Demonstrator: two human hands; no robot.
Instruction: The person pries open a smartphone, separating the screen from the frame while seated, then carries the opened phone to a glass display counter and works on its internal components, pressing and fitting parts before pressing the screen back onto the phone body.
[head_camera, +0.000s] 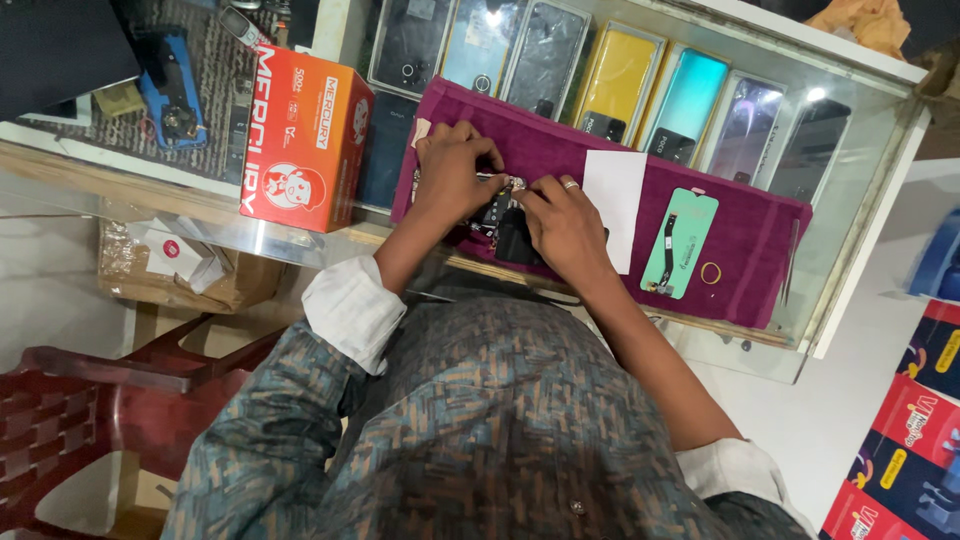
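Spanning the frame from 9 to 3 o'clock, the glass display counter (860, 230) carries everything, with a row of phone back covers (600, 90) beneath the glass at 12 o'clock. A maroon cloth (740, 250) lies across the top; an orange carton (300, 135) stands at its 9 o'clock side. On the cloth, at 3 o'clock of the hands: white paper slip (614, 195), mint-green display flex part (680, 242), small yellow ring (711, 272). Left hand (455, 170) and right hand (562, 222) meet over a small opened phone (503, 228), dark, internals exposed, mostly hidden. It sits directly under the fingertips, between both hands, neither clearly nearer; long axis appears to run 12 to 6, uncertain. Both hands' fingers are curled, pinching at its top edge; exact grip cannot be resolved.
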